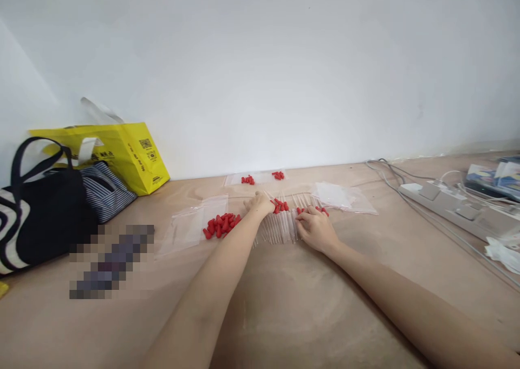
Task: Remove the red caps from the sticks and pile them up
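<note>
My left hand (259, 204) reaches over the far left end of a row of thin clear tubes (278, 229). Its fingers point away and are partly hidden, so their grip is unclear. My right hand (319, 231) lies at the row's right end, fingers bent and apart, touching tubes and red rubber bulbs (324, 211). Between my hands sits a small cluster of red bulbs (280, 205). Left of my left forearm, a larger pile of red bulbs (219, 225) rests at the edge of a clear plastic bag (187, 225). More thin tubes (303, 200) lie behind my right hand.
Toward the wall, another clear bag (260, 178) lies under two small groups of red bulbs. Clear bags (345, 196) lie behind my right hand. A power strip (459, 206) with cables is at right. A yellow bag (138, 155) and black bag (52, 212) stand left, near a blurred-out object (114, 263).
</note>
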`<state>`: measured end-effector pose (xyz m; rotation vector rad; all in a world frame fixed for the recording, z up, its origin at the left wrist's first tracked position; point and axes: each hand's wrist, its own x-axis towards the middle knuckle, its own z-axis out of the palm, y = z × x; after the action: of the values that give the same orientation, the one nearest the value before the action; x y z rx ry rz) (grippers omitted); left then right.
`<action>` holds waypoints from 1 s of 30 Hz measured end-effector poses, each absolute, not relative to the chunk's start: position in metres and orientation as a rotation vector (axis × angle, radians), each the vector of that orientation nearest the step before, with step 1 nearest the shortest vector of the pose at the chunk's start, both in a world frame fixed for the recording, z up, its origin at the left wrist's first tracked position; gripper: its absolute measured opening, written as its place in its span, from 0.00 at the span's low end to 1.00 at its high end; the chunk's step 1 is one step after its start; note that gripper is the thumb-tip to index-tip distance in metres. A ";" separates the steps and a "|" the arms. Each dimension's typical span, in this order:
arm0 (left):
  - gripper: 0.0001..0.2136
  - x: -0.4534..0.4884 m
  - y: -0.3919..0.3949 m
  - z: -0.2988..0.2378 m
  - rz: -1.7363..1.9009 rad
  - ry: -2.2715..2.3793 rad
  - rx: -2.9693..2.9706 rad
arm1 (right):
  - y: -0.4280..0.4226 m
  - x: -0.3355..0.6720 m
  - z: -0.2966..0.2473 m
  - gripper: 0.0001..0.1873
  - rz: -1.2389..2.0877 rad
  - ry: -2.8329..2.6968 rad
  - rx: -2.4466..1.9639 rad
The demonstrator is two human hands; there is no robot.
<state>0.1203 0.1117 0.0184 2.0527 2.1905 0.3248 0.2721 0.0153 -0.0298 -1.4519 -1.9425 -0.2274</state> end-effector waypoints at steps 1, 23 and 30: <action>0.23 0.119 0.111 0.020 0.341 2.196 2.060 | 0.015 0.272 -0.030 0.10 -0.230 -1.950 -1.437; 0.10 0.029 0.000 -0.011 1.109 0.830 3.314 | -0.001 0.230 -0.030 0.14 -0.544 -2.207 -0.829; 0.11 0.032 0.002 -0.010 1.074 1.006 3.339 | 0.002 0.230 -0.031 0.15 -0.634 -2.169 -0.683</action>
<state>0.0318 0.0017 -0.0101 3.3393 1.0063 1.0741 0.2302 0.0016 -0.0309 -0.6833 -2.1688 -0.6342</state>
